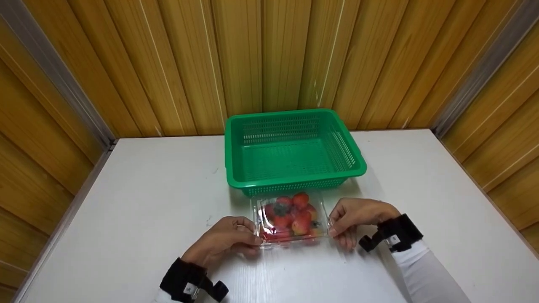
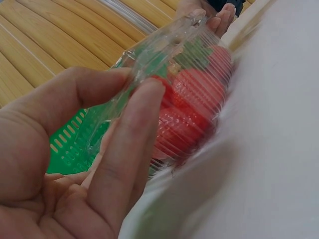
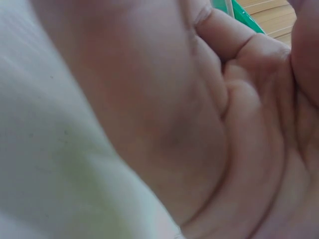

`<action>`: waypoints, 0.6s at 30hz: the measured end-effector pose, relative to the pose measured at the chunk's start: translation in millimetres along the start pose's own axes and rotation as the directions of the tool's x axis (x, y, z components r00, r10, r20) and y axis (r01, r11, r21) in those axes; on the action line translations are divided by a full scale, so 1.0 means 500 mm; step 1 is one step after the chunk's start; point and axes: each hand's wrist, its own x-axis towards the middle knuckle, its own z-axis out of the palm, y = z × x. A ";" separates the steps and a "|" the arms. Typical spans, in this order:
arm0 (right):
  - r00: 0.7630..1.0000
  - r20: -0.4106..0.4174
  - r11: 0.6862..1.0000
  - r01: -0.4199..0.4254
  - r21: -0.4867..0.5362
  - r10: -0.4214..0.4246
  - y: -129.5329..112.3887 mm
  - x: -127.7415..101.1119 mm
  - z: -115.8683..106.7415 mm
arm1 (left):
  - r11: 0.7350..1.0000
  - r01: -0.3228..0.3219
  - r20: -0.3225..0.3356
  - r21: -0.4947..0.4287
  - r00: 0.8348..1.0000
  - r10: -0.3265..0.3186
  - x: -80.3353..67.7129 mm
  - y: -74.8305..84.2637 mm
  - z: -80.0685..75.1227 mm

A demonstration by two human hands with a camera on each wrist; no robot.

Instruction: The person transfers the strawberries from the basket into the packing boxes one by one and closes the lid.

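Between my two hands is a clear plastic box (image 1: 290, 219) with several red strawberries (image 2: 197, 94) inside, some with green leaves. Its lid lies over the fruit. My left hand (image 1: 229, 237) pinches the near left corner between thumb and fingers, as the left wrist view shows up close. On the opposite side, my right hand (image 1: 358, 216) pinches the right edge with thumb and forefinger. In the right wrist view the curled fingers (image 3: 239, 124) of that hand fill most of the picture, and the box is largely hidden.
Directly behind the box stands a green slotted plastic basket (image 1: 294, 183) with nothing in it. Both stand on a white table (image 1: 160, 198). Yellow wood-look panels (image 1: 278, 54) wall in the back and both sides.
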 end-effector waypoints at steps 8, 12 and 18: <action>1.000 -0.011 1.000 0.003 -0.009 -0.003 -0.007 0.003 -0.003 | 1.000 -0.009 0.001 0.011 1.000 0.009 0.002 0.006 -0.007; 0.999 -0.038 0.999 -0.028 -0.020 0.028 -0.008 0.000 -0.006 | 1.000 -0.007 -0.003 0.002 1.000 0.007 0.001 0.001 -0.007; 0.984 -0.165 0.990 -0.088 -0.106 0.070 -0.037 -0.030 -0.007 | 0.997 -0.007 -0.017 0.074 1.000 0.008 -0.015 0.011 -0.019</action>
